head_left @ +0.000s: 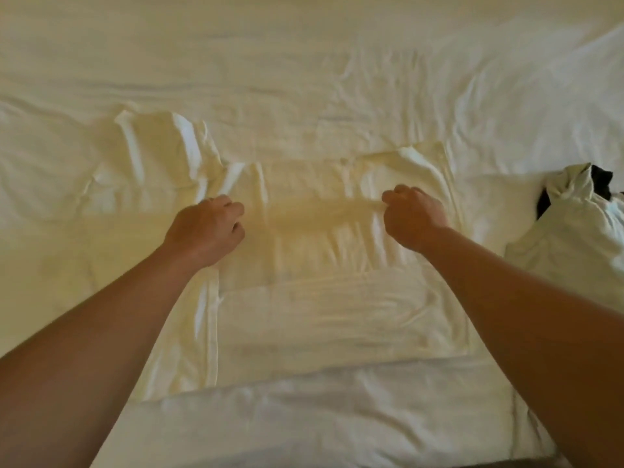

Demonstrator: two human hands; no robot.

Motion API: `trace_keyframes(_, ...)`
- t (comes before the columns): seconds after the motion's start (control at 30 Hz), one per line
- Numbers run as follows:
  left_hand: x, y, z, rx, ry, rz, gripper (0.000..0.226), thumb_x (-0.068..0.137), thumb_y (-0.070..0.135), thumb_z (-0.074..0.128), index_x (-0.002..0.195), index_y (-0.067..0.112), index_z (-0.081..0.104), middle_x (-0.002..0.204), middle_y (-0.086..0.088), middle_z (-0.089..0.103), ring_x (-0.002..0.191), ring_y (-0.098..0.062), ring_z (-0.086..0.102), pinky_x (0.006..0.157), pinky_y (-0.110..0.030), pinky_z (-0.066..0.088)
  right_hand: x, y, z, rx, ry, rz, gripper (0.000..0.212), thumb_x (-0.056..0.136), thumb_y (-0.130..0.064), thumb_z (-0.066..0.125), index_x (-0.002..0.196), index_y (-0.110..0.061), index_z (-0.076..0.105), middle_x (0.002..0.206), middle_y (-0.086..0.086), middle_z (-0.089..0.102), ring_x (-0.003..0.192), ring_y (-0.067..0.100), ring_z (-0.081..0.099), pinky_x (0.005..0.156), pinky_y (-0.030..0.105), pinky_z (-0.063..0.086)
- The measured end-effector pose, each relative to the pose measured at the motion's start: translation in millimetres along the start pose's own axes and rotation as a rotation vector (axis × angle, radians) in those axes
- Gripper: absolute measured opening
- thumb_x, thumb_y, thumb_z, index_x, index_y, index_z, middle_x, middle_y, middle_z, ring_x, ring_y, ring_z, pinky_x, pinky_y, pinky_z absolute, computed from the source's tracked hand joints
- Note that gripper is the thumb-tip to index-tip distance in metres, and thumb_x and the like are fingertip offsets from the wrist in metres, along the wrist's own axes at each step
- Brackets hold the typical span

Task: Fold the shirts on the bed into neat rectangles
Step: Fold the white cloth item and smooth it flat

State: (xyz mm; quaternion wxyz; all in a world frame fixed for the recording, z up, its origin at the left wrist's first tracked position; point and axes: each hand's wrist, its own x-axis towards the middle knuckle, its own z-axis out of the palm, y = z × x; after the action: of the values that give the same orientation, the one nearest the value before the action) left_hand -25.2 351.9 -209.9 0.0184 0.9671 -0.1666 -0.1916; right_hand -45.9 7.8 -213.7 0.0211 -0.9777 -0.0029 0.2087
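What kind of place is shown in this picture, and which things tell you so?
Probably a bedroom. A wide bed with a rumpled white sheet fills the view, a cream shirt is spread flat on it, and a heap of more clothes lies at the right.

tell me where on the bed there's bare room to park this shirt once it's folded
Bare sheet runs along the far side beyond the pale shirt, and another strip lies near you below its hem. Far left is bare but rumpled. The middle is crowded: left hand and right hand grip the shirt there. The right edge holds a bunched pile of clothes.
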Motion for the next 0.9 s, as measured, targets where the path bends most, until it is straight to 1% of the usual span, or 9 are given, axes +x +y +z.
trace_keyframes(0.13,59,-5,-15,0.132,0.025,0.028,0.061,0.091,0.033,0.068,0.145,0.017,0.047,0.146,-0.01,0.049,0.124,-0.038,0.051,0.094,-0.049,0.046,59,8,-12,0.012,0.019,0.012,0.049,0.095,-0.006,0.047,0.141,-0.022,0.045,0.143,0.004,0.041,0.114,0.031,0.057,0.083,0.044,0.052)
trace_keyframes(0.23,84,-11,-14,0.253,-0.02,0.013,0.078,0.087,0.043,0.073,0.151,0.021,0.035,0.154,-0.005,0.04,0.135,-0.034,0.044,0.102,-0.048,0.039,85,23,-8,-0.06,-0.003,0.03,0.06,0.093,-0.007,0.058,0.145,-0.025,0.034,0.142,0.004,0.035,0.109,0.032,0.056,0.075,0.043,0.052)
trace_keyframes(0.33,94,-10,-2,0.279,-0.014,0.0,0.07,0.082,0.041,0.079,0.14,0.02,0.045,0.14,-0.007,0.05,0.123,-0.035,0.052,0.096,-0.048,0.04,98,32,0,-0.11,0.004,0.041,0.056,0.092,-0.014,0.065,0.139,-0.025,0.037,0.136,0.005,0.037,0.108,0.03,0.054,0.077,0.041,0.05)
trace_keyframes(0.43,100,-10,7,0.301,-0.005,-0.006,0.067,0.075,0.037,0.084,0.131,0.019,0.05,0.127,-0.01,0.053,0.111,-0.039,0.058,0.09,-0.048,0.039,105,34,5,-0.126,0.014,0.053,0.049,0.094,-0.019,0.064,0.136,-0.022,0.038,0.131,0.008,0.04,0.108,0.032,0.054,0.079,0.043,0.048)
trace_keyframes(0.53,101,-14,8,0.306,0.035,0.008,0.067,0.074,0.042,0.084,0.129,0.021,0.053,0.119,-0.009,0.055,0.104,-0.038,0.061,0.092,-0.048,0.034,107,37,4,-0.127,0.007,0.073,0.045,0.097,-0.03,0.061,0.136,-0.021,0.04,0.13,0.008,0.044,0.107,0.034,0.056,0.078,0.042,0.043)
trace_keyframes(0.67,94,-19,3,0.317,0.082,-0.014,0.056,0.081,0.051,0.076,0.125,0.02,0.059,0.112,-0.008,0.064,0.108,-0.035,0.06,0.095,-0.046,0.027,98,42,-4,-0.139,0.034,0.11,0.046,0.096,-0.044,0.062,0.13,-0.016,0.051,0.125,0.007,0.051,0.103,0.035,0.058,0.077,0.041,0.045)
trace_keyframes(0.77,75,-24,0,0.297,0.162,0.006,0.033,0.087,0.033,0.072,0.113,0.014,0.066,0.106,-0.011,0.065,0.099,-0.036,0.06,0.083,-0.044,0.025,80,44,-9,-0.102,0.112,0.119,0.029,0.095,-0.024,0.058,0.121,-0.012,0.053,0.117,0.009,0.056,0.101,0.033,0.059,0.074,0.04,0.042)
trace_keyframes(0.83,56,-28,1,0.268,0.24,0.026,0.019,0.084,0.015,0.07,0.103,0.011,0.067,0.096,-0.012,0.061,0.087,-0.036,0.057,0.075,-0.042,0.022,61,45,-12,-0.049,0.14,0.148,0.029,0.09,-0.01,0.055,0.118,-0.011,0.053,0.114,0.01,0.056,0.102,0.032,0.058,0.076,0.039,0.044)
trace_keyframes(0.9,31,-30,3,0.232,0.291,0.048,0.015,0.082,0.007,0.066,0.097,0.009,0.067,0.089,-0.011,0.057,0.079,-0.035,0.056,0.072,-0.041,0.023,35,46,-12,-0.003,0.147,0.174,0.029,0.088,-0.006,0.053,0.116,-0.01,0.053,0.115,0.011,0.054,0.103,0.032,0.056,0.078,0.041,0.046)
